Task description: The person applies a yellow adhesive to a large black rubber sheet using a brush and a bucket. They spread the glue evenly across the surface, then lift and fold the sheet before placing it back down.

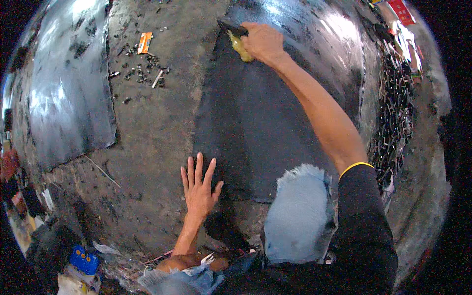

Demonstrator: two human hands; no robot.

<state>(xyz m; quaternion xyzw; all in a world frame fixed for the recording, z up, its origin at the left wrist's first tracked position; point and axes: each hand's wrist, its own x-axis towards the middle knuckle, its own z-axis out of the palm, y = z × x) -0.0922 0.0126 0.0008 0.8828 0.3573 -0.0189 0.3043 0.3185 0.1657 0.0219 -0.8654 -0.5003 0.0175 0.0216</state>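
Note:
A dark sheet (265, 128) lies on the floor in front of me, matte in its near and left part and glossy toward the far right. At its far left edge my right hand (264, 43) is closed round a dark, flat tool (231, 27) with a lumpy yellowish part (239, 49) beside it; the exact kind of tool cannot be made out. The tool appears to touch the sheet. My left hand (198, 189) rests with fingers spread beside the sheet's near left corner, holding nothing.
Another glossy dark sheet (73, 98) lies at the left. Between the sheets are small black scraps (142, 71), an orange packet (144, 43) and a white stick (158, 78). A heap of dark strips (393, 108) runs along the right. A blue box (84, 259) stands at the lower left.

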